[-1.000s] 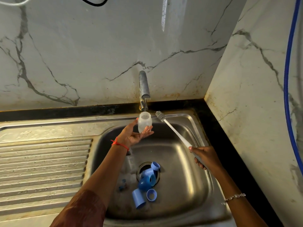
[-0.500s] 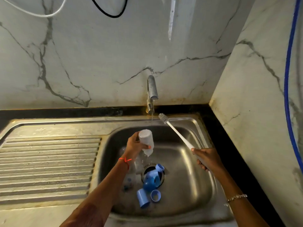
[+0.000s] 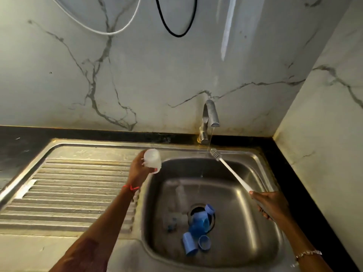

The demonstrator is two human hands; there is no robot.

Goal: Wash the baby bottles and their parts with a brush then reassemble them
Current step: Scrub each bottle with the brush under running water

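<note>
Steel sink: square basin at right, ribbed drainboard at left, one piece. Drain near basin centre, partly covered. Tap: curved steel spout at rear rim, thin water stream falling from its mouth into basin. Table: black stone strip round sink at back and right. Back wall and side wall: white marble, grey veins, meeting in corner. White cable and black cable hang in loops at top of back wall.

Your left hand — arm stretched forward, fingers curled — grips a translucent baby bottle; your right hand, held nearer, clasps the bottle brush by its handle end.
</note>
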